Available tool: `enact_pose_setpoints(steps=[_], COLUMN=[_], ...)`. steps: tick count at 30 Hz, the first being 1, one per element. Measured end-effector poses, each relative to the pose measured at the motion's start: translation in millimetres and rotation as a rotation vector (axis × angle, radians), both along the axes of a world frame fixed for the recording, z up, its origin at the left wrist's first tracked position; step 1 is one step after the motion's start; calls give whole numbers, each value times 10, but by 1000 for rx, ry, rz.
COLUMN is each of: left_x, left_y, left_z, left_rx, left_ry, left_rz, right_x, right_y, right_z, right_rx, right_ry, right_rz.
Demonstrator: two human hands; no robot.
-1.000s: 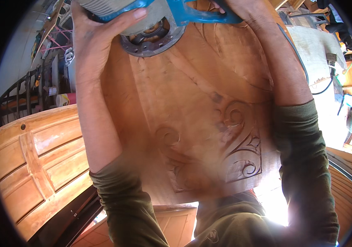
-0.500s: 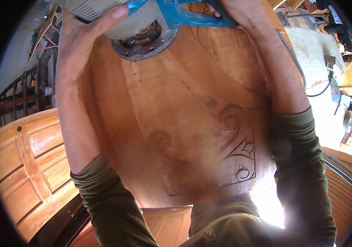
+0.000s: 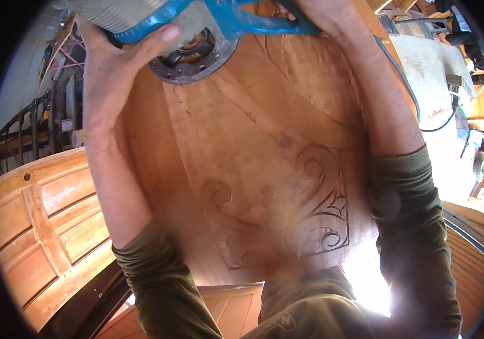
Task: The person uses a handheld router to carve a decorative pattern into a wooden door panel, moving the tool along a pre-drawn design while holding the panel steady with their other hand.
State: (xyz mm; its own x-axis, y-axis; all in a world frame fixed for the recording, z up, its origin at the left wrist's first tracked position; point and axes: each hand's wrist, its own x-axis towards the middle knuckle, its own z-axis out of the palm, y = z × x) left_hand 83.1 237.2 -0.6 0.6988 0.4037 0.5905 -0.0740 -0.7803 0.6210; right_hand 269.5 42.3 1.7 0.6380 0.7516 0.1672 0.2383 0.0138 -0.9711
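A blue and grey power router [image 3: 197, 22] stands on a large brown wooden panel [image 3: 242, 130] at the top of the view. Its round, perforated metal base rests on the wood, and part of the machine runs out of the picture. My left hand [image 3: 115, 59] is wrapped around its left side, with the thumb across the blue edge. On the right, my right hand [image 3: 324, 14] grips the blue looped handle; its fingers are mostly hidden. Carved scrollwork [image 3: 329, 209] shows on the near part of the panel, below the router.
A panelled wooden door [image 3: 50, 220] stands at the left. A dark cable [image 3: 403, 85] runs beside my right forearm. Behind it lies a grey board [image 3: 431, 68] with clutter beyond. My knee [image 3: 310, 316] is below the panel's near edge.
The router has shifted slightly left, and its blue side shows more. My left forearm has moved a little right. Both hands keep their hold.
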Motion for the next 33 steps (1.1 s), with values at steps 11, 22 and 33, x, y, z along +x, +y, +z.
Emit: enact_pose_setpoints(steps=[11,22,33], left_x=[157,114,64], left_y=[-517,-190,32], left_z=[6,-2,-25], left_rx=[-328,-242,-239], left_ry=[-354,-296,-46], left_rz=[-82,-157,-10], right_x=[-115,5,-116], right_y=[-56,64,45], right_z=[107,3,0], right_rx=[-7,-20,-69], right_ry=[-125,-11,-30], right_rz=[6,12,-155])
